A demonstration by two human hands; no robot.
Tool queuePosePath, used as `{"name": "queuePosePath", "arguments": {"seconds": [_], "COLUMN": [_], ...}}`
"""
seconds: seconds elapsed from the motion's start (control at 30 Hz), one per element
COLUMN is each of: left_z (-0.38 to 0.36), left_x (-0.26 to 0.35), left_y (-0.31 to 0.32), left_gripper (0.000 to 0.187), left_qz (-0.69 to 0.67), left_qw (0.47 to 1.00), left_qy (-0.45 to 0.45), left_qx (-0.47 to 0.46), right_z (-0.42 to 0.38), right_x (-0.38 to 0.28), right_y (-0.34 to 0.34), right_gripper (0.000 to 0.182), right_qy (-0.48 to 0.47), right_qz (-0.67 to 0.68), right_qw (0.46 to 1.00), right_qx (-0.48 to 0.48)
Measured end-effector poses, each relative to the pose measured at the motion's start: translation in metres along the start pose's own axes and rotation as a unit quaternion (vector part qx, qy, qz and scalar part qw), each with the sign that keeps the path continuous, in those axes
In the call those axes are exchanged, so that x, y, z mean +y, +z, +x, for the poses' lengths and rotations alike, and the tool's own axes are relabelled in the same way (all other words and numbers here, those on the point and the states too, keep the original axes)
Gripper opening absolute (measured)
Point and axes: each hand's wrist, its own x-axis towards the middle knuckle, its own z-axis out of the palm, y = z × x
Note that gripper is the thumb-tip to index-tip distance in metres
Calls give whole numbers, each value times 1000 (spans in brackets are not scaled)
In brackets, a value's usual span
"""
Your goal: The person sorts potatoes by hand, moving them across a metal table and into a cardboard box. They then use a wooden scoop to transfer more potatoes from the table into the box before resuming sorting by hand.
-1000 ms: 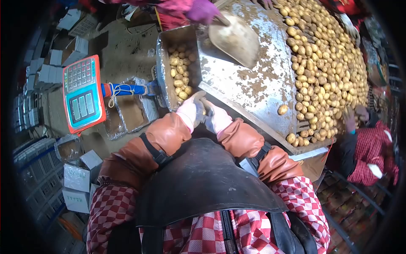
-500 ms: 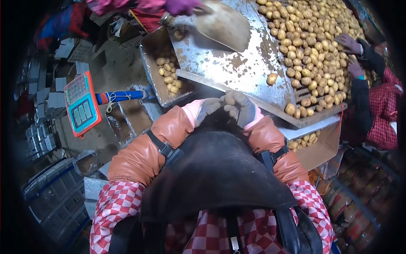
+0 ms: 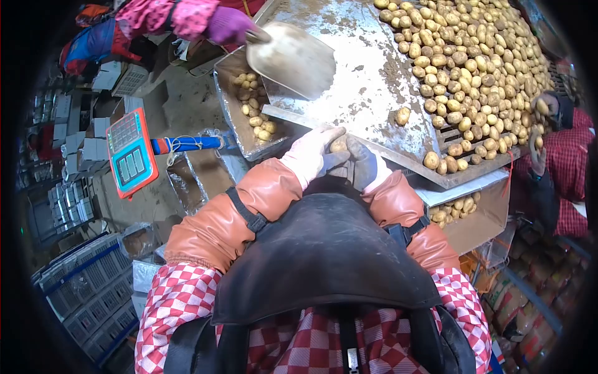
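In front of the black apron (image 3: 324,249), my two gloved hands meet at the near edge of the metal sorting table (image 3: 367,93). A potato (image 3: 338,145) shows between them. My left hand (image 3: 319,153) is closed round its left side, thumb above and fingers below. My right hand (image 3: 362,163) has curled fingers pressed against the other side. One loose potato (image 3: 403,116) lies on the bare metal beyond. The heap of potatoes (image 3: 473,68) covers the slatted right part of the table.
A co-worker's purple glove (image 3: 229,26) holds a scoop (image 3: 289,59) over the table's left side. Another person's gloved hands (image 3: 541,128) are at the right end. Boxes of potatoes (image 3: 249,140) (image 3: 470,224) stand left and below. A scale display (image 3: 131,153) rises at left.
A potato now shows between my hands. The scoop has swung left and nearer me. The person at right has drawn their hands back from the heap.
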Motion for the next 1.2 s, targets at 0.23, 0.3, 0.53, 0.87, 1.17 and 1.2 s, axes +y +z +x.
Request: {"name": "queuePosePath", "arguments": {"seconds": [0.23, 0.3, 0.53, 0.87, 1.17, 1.2], "left_z": [-12, -15, -30, -62, -51, -48], "left_x": [28, 24, -19, -51, -29, -24], "left_y": [-28, -22, -13, -3, 3, -5], "left_gripper": [46, 43, 41, 59, 100, 101], "left_qz": [-120, -171, -552, -687, -390, -433], "left_qw": [949, 924, 803, 668, 813, 782], "left_qy": [-208, -291, -103, -283, -408, -413], "left_qx": [-202, -178, -201, -47, -145, -173], "right_z": [-11, -14, 1, 2, 20, 16], "right_x": [-12, -15, -6, 5, 15, 8], "right_y": [14, 32, 21, 42, 16, 36], "right_gripper": [45, 44, 35, 63, 29, 26], "right_qy": [-64, 1, 66, -157, -172, -161], "right_qz": [-705, -581, -313, -581, -706, -720], "right_qw": [698, 806, 943, 798, 685, 673], "right_qx": [108, 113, 96, 27, -44, -55]}}
